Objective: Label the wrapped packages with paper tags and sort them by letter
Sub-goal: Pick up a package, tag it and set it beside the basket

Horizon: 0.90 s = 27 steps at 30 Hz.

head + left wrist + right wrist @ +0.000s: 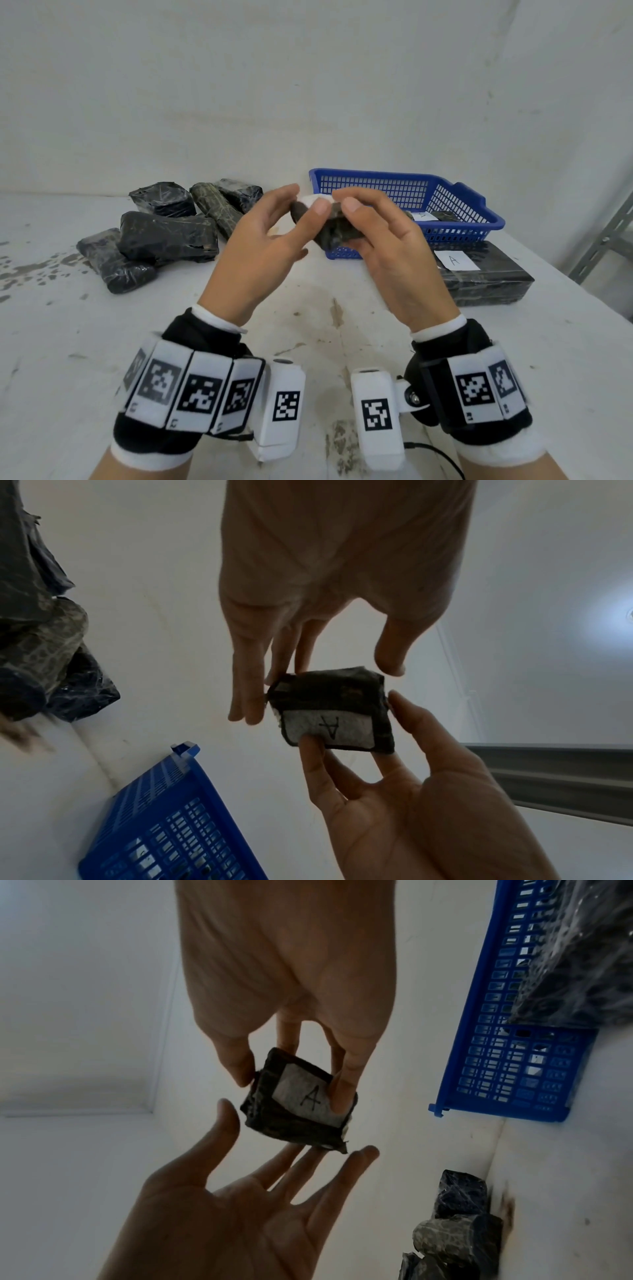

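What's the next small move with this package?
Probably carry the package right and set it by the larger A package. Its tag reads A, the right hand pinches it, and the left hand lies open beside it.

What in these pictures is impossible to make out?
- Head view: letter on the small label inside the blue basket, too small and blurred.
- Head view: letter on the held package and its paper tag, covered by the left hand and right hand.
- Left wrist view: blue basket contents, blurred behind its mesh.
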Each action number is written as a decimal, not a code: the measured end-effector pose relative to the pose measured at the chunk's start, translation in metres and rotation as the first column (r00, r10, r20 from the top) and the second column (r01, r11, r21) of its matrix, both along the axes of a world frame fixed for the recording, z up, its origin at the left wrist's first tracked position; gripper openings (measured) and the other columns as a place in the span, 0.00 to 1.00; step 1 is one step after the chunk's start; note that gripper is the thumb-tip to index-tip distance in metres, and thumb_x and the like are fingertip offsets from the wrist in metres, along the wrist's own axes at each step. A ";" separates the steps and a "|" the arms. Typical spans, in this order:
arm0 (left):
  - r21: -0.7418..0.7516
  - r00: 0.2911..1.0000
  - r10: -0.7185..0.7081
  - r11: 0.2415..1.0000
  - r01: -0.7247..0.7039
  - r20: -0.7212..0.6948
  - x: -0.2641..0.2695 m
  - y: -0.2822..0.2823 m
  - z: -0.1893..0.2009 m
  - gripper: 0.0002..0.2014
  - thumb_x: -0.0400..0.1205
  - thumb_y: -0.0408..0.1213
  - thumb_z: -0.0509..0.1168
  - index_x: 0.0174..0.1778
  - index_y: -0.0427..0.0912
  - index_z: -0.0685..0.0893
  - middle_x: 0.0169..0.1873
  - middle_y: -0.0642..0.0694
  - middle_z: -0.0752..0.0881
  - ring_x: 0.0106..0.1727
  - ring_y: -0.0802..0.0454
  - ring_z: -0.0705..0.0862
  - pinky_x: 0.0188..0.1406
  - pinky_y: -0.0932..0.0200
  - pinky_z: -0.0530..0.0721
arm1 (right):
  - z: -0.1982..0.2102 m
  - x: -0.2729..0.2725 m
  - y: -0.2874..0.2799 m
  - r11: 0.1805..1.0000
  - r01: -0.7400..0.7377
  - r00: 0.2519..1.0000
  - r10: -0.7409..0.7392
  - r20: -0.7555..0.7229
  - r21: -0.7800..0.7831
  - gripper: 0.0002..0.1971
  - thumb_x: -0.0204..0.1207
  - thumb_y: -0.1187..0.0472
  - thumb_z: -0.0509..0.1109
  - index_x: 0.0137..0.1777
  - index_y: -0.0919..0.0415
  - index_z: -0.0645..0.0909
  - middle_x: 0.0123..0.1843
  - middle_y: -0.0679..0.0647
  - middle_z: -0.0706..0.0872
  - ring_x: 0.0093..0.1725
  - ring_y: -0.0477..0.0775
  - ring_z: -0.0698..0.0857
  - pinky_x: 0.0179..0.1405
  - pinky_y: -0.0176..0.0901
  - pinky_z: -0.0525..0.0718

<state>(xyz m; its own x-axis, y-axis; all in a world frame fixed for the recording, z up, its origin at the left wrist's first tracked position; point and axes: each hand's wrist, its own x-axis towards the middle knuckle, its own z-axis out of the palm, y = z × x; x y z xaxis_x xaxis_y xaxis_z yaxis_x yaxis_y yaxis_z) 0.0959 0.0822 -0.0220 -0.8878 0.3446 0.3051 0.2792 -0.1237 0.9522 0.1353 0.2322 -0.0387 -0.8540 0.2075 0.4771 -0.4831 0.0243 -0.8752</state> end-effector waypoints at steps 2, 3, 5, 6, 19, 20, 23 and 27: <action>0.003 1.000 -0.004 1.000 0.004 0.003 -0.002 0.000 -0.001 0.28 0.78 0.45 0.73 0.73 0.43 0.76 0.65 0.46 0.84 0.55 0.51 0.89 0.53 0.50 0.89 | 0.000 0.001 0.001 1.000 -0.003 1.000 0.002 0.011 0.026 0.10 0.75 0.57 0.71 0.55 0.53 0.86 0.54 0.51 0.90 0.56 0.52 0.88 0.58 0.49 0.86; 0.000 1.000 0.004 1.000 -0.004 -0.007 -0.003 -0.001 -0.002 0.26 0.80 0.37 0.72 0.75 0.42 0.75 0.66 0.46 0.83 0.53 0.53 0.90 0.54 0.50 0.89 | 0.000 0.001 0.002 0.999 -0.004 1.000 0.003 0.020 0.032 0.10 0.75 0.59 0.71 0.55 0.52 0.86 0.54 0.51 0.91 0.55 0.53 0.88 0.58 0.52 0.86; -0.005 1.000 0.016 1.000 -0.016 -0.022 -0.005 -0.002 -0.003 0.29 0.79 0.31 0.71 0.77 0.43 0.73 0.66 0.48 0.83 0.55 0.57 0.89 0.56 0.57 0.87 | -0.001 0.002 0.002 1.000 -0.009 1.000 0.008 0.027 0.023 0.14 0.76 0.63 0.72 0.61 0.52 0.85 0.60 0.52 0.90 0.55 0.54 0.89 0.56 0.53 0.88; -0.001 1.000 0.014 1.000 -0.014 -0.028 -0.005 -0.002 -0.003 0.28 0.79 0.30 0.71 0.76 0.43 0.73 0.66 0.48 0.84 0.56 0.59 0.88 0.55 0.61 0.86 | 0.000 0.002 0.001 1.000 -0.008 1.000 0.008 0.022 0.019 0.16 0.78 0.65 0.72 0.65 0.53 0.83 0.64 0.52 0.88 0.56 0.52 0.89 0.55 0.51 0.88; 0.048 0.998 0.001 0.999 0.002 -0.061 -0.002 -0.002 0.000 0.14 0.82 0.32 0.68 0.61 0.51 0.83 0.43 0.52 0.89 0.40 0.60 0.89 0.39 0.55 0.90 | 0.002 0.002 -0.003 0.998 -0.024 0.997 0.027 0.070 -0.051 0.26 0.80 0.62 0.72 0.78 0.51 0.76 0.61 0.59 0.89 0.58 0.54 0.90 0.56 0.51 0.87; 0.050 0.998 -0.001 0.999 0.004 -0.057 -0.001 -0.001 0.000 0.14 0.82 0.33 0.68 0.62 0.50 0.84 0.43 0.53 0.89 0.39 0.61 0.88 0.39 0.55 0.90 | 0.002 0.003 -0.003 0.999 -0.022 0.997 0.025 0.067 -0.047 0.26 0.80 0.62 0.72 0.78 0.51 0.76 0.61 0.60 0.89 0.58 0.55 0.90 0.56 0.51 0.87; 0.052 0.998 0.005 0.999 -0.001 -0.068 -0.001 -0.001 -0.001 0.14 0.82 0.34 0.68 0.64 0.47 0.84 0.46 0.53 0.89 0.39 0.60 0.88 0.40 0.51 0.91 | 0.003 0.004 -0.003 0.999 -0.011 0.998 0.013 0.061 -0.037 0.29 0.74 0.56 0.73 0.77 0.50 0.77 0.61 0.58 0.90 0.58 0.55 0.90 0.53 0.46 0.87; 0.060 0.998 -0.004 0.998 0.008 -0.063 0.000 -0.001 -0.001 0.13 0.81 0.36 0.68 0.62 0.49 0.84 0.49 0.52 0.88 0.37 0.60 0.89 0.41 0.52 0.91 | 0.005 0.005 -0.001 1.000 0.019 0.997 -0.021 0.078 0.018 0.28 0.76 0.56 0.73 0.77 0.53 0.76 0.61 0.56 0.91 0.59 0.57 0.90 0.54 0.49 0.90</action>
